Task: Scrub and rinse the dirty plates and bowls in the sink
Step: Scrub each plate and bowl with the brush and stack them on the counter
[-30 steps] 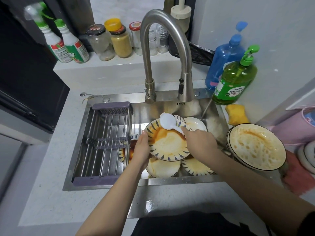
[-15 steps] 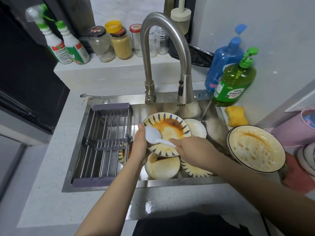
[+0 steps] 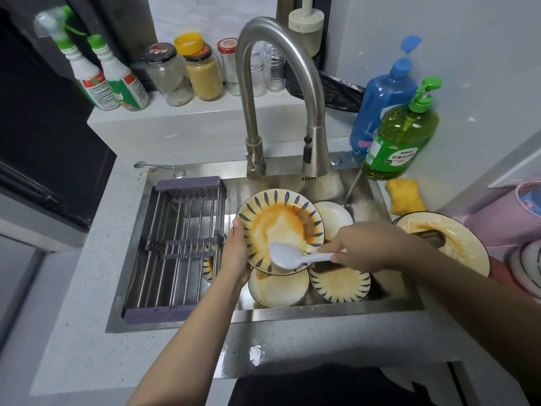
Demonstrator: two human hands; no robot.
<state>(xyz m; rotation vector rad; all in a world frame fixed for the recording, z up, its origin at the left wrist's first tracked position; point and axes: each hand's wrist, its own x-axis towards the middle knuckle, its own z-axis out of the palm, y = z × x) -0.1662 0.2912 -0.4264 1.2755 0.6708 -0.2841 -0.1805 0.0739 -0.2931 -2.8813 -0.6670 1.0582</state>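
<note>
Plate: the round yellow ceramic plate with blue leaf rim (image 3: pixel 279 227) is now tipped up over the steel sink (image 3: pixel 389 306), at 12 o'clock of the stacked dishes.
Hands: left hand (image 3: pixel 235 256) grips its 9 o'clock rim; right hand (image 3: pixel 366 247) pinches the white plastic spoon (image 3: pixel 288 256).
Change: spoon has swept from top to the plate's 6 o'clock edge.
Meaning: sauce scraped off; scrubbing not begun.

- Sink (image 3: pixel 389 306): brushed steel, satin sheen, wet streaks.
- Faucet (image 3: pixel 281 48) at 12 o'clock: same brushed metal, dull gloss.
- Rack (image 3: pixel 181 247) at 9 o'clock: polished metal rods, matt grey-purple plastic ends.
- Held plate (image 3: pixel 279 227): glazed ceramic, glossy, smeared with orange grease.
- Spoon (image 3: pixel 288 256): white plastic, smooth, semi-matt.
- Counter (image 3: pixel 87 347): speckled stone look, matt.
- Soap bottle (image 3: pixel 401 142) at 2 o'clock: clear glossy plastic.
- Sponge (image 3: pixel 405 196): yellow, rough, porous.
</note>
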